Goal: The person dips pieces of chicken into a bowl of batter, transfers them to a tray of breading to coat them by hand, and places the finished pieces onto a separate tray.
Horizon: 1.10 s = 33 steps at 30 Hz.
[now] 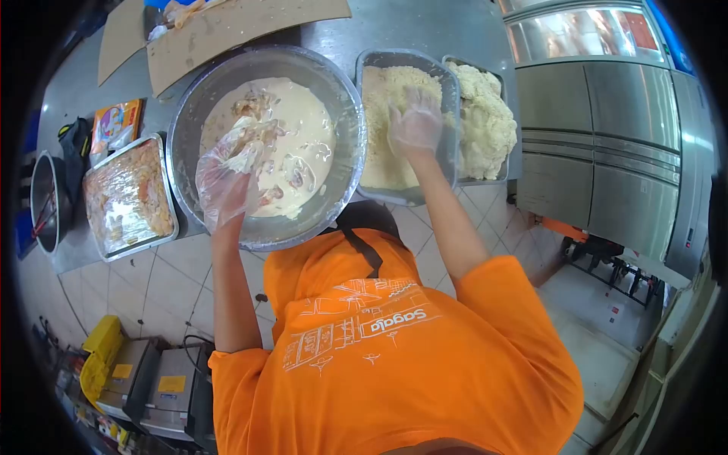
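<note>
Over a large round metal bowl [350, 144] of creamy white batter is my left hand [231, 171], in a clear plastic glove coated with batter. Its fingers are bent around a battered piece of food [254, 121]; more pieces lie partly sunk in the batter. My right hand [417, 125], gloved in thin clear plastic, rests palm down on pale crumbs [383, 102] in a grey rectangular tub [366, 189]. Its fingers are spread and nothing shows in them.
Right of the tub, a second tray [499, 180] holds heaped crumbs [481, 121]. A plastic-covered tray of food [129, 197], an orange packet [116, 125] and a dark bowl [47, 201] stand left. Cardboard [220, 42] lies behind the metal bowl.
</note>
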{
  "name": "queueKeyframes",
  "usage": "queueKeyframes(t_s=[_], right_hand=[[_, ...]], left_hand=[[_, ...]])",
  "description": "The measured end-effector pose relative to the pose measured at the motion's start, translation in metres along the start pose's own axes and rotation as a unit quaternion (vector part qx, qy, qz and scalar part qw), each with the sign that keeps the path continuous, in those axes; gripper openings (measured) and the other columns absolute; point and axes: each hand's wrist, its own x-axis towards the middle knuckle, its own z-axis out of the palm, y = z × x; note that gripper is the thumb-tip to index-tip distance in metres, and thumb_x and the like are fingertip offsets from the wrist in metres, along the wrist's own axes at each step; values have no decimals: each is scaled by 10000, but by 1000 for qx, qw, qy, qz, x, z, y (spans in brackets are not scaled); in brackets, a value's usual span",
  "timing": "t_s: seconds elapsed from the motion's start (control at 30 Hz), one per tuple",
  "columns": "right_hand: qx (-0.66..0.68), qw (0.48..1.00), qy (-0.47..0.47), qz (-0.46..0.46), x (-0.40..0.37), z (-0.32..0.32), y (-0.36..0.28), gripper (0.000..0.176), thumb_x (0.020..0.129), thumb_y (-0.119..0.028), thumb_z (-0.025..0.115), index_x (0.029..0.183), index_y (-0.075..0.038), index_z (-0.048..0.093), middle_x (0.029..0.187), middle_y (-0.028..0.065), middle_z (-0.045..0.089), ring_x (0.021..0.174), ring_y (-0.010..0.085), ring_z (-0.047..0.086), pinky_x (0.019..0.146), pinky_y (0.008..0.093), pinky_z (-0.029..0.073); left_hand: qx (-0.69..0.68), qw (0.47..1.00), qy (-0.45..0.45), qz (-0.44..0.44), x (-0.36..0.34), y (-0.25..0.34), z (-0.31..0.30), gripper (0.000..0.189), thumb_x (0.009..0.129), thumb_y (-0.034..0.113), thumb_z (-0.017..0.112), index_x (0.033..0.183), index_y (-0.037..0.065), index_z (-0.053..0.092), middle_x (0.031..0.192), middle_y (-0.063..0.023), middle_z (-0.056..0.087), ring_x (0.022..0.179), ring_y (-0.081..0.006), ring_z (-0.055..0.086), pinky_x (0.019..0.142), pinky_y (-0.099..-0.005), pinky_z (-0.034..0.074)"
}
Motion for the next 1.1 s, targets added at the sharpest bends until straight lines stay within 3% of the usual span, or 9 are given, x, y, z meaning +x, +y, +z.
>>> queueKeyframes(t_s=[0.07, 0.2, 0.33, 0.43, 0.5, 0.53, 0.67, 0.87, 1.1], right_hand=[[-81, 994, 58, -55, 11, 32, -2, 560, 952, -453, 508, 1391, -106, 501, 1524, 187, 408, 1447, 349, 324, 1188, 563, 197], [-75, 990, 26, -117, 32, 47, 6, 665, 976, -477, 440, 1538, -148, 308, 1620, 166, 241, 1511, 369, 174, 1211, 603, 57], [-68, 987, 50, -135, 35, 56, 18, 659, 976, -483, 439, 1531, -143, 339, 1610, 170, 271, 1510, 371, 187, 1214, 593, 58], [-41, 985, 75, -147, 53, 51, 20, 643, 934, -457, 533, 1480, -136, 419, 1529, 180, 393, 1461, 381, 274, 1182, 592, 154], [188, 972, 87, -113, 55, 39, 17, 603, 933, -528, 482, 1379, -125, 522, 1474, 180, 456, 1357, 376, 407, 1131, 565, 239], [18, 977, 162, -139, 60, 63, 22, 571, 884, -522, 524, 1293, -125, 567, 1377, 173, 514, 1215, 367, 478, 1039, 558, 308], [2, 978, 155, -139, 54, 68, 24, 564, 886, -523, 520, 1272, -116, 571, 1337, 176, 529, 1175, 378, 488, 1041, 548, 305], [21, 982, 110, -151, 52, 64, 29, 589, 890, -526, 520, 1326, -129, 517, 1396, 211, 441, 1285, 367, 401, 1085, 526, 261], [19, 974, 102, -202, 12, 56, 20, 549, 889, -445, 533, 1334, -135, 451, 1303, 175, 411, 1286, 353, 361, 1084, 551, 241]], left_hand=[[6, 1000, 5, 0, -3, 5, -4, 374, 872, 79, 744, 1216, -10, 627, 1159, -117, 676, 1060, -220, 643, 923, -326, 497], [19, 1000, 19, -5, -9, 15, -11, 376, 873, 71, 742, 1220, -13, 622, 1169, -117, 674, 1067, -215, 641, 928, -325, 496], [28, 999, 28, 0, -13, 20, -14, 378, 874, 62, 740, 1223, -17, 617, 1178, -116, 671, 1073, -210, 639, 934, -323, 495], [34, 999, 37, -5, -18, 20, -16, 380, 875, 56, 739, 1226, -20, 614, 1186, -116, 669, 1078, -206, 638, 938, -322, 494], [45, 998, 34, -11, -26, 21, -18, 381, 875, 52, 738, 1228, -21, 612, 1191, -116, 668, 1081, -204, 637, 940, -322, 494], [53, 998, 30, -9, -25, 22, -18, 382, 876, 50, 738, 1229, -22, 611, 1193, -116, 667, 1083, -202, 636, 942, -321, 494], [53, 998, 33, -8, -22, 26, -16, 380, 874, 50, 739, 1226, -22, 615, 1189, -115, 670, 1079, -195, 637, 938, -318, 494], [8, 998, 56, -20, -28, 35, -12, 370, 869, 61, 747, 1214, -17, 634, 1163, -115, 684, 1058, -183, 642, 921, -310, 497], [-52, 990, 97, -91, -35, 58, -4, 360, 863, 74, 756, 1199, -10, 656, 1132, -115, 701, 1034, -168, 648, 900, -300, 501]])
